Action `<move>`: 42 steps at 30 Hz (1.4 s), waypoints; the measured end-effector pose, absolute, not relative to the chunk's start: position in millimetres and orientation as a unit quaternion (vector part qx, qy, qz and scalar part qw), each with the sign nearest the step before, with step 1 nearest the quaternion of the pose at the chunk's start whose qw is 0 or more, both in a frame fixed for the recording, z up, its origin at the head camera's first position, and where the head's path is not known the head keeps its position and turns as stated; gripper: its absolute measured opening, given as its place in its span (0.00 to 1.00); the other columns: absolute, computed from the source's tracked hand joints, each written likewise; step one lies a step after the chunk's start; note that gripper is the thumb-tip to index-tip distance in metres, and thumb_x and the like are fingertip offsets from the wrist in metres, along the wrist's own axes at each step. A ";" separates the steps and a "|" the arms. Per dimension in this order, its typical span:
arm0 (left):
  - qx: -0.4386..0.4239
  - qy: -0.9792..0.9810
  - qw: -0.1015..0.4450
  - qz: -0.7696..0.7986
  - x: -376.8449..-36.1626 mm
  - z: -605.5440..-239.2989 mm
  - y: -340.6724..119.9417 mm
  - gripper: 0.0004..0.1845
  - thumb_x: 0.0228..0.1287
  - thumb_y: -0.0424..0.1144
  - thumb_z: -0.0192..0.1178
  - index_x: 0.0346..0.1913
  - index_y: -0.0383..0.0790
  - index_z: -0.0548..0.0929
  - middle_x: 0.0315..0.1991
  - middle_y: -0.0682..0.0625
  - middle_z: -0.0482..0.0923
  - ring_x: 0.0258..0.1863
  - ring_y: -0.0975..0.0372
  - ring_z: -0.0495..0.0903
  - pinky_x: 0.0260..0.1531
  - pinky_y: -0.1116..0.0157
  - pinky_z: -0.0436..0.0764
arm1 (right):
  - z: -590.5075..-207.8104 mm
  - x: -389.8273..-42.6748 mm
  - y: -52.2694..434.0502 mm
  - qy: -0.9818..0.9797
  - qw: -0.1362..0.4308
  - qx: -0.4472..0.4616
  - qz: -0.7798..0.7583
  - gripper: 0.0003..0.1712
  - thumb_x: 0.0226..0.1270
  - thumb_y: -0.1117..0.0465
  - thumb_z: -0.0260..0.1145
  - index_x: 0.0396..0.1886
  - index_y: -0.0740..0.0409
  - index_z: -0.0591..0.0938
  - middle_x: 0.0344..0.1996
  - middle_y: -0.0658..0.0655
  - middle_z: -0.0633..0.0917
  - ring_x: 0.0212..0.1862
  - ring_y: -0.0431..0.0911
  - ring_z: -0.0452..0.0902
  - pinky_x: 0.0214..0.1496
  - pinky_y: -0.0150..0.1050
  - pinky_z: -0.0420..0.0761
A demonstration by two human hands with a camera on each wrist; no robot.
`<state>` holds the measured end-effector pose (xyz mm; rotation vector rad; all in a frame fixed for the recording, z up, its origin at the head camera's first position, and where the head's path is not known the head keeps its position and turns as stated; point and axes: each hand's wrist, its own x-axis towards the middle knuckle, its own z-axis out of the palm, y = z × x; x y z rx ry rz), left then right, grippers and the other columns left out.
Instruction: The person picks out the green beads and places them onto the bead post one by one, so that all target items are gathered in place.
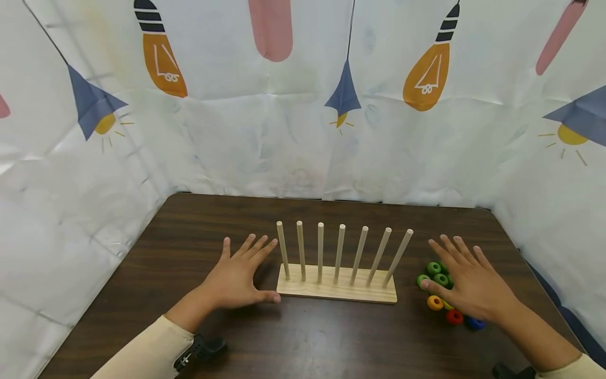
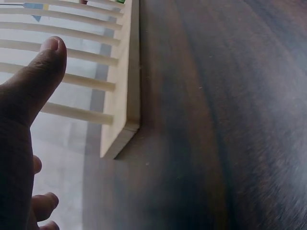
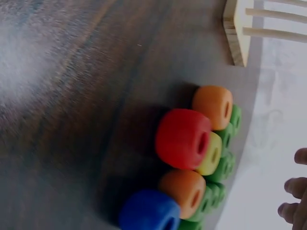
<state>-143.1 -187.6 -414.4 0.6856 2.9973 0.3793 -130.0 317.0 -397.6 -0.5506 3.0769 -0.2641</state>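
The cluster of coloured beads (image 1: 445, 292) lies on the dark desk (image 1: 331, 337) just right of the wooden peg rack (image 1: 337, 287), partly under the right hand (image 1: 468, 284), fingers spread and gripping nothing, while the left hand (image 1: 236, 276) rests flat and splayed beside the rack's other end.

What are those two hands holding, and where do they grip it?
Nothing: left hand lies open beside the peg rack; right hand spreads open over the beads.
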 end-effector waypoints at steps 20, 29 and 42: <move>0.209 0.962 0.070 0.158 -148.8 -445.6 -177.9 0.59 0.51 0.78 0.65 0.82 0.54 0.58 0.80 0.49 0.56 0.80 0.45 0.46 0.67 0.27 0.32 | -420.7 -132.1 318.4 0.976 0.021 -0.189 -0.105 0.56 0.62 0.25 0.65 0.76 0.60 0.69 0.77 0.73 0.57 0.78 0.71 0.46 0.78 0.65 0.39; 0.207 0.964 0.064 0.157 -149.2 -453.8 -178.3 0.54 0.53 0.77 0.64 0.80 0.56 0.64 0.81 0.50 0.55 0.80 0.45 0.44 0.68 0.27 0.34 | -427.7 -135.9 319.7 0.979 0.013 -0.187 -0.084 0.51 0.60 0.24 0.65 0.68 0.59 0.79 0.76 0.73 0.61 0.77 0.70 0.50 0.76 0.67 0.47; 0.202 0.965 0.058 0.155 -148.5 -456.5 -178.3 0.49 0.54 0.75 0.65 0.77 0.56 0.70 0.80 0.51 0.56 0.81 0.47 0.45 0.69 0.28 0.36 | -428.1 -141.0 314.7 0.976 0.005 -0.204 -0.077 0.26 0.62 0.40 0.75 0.47 0.55 0.86 0.73 0.74 0.65 0.75 0.72 0.55 0.72 0.69 0.56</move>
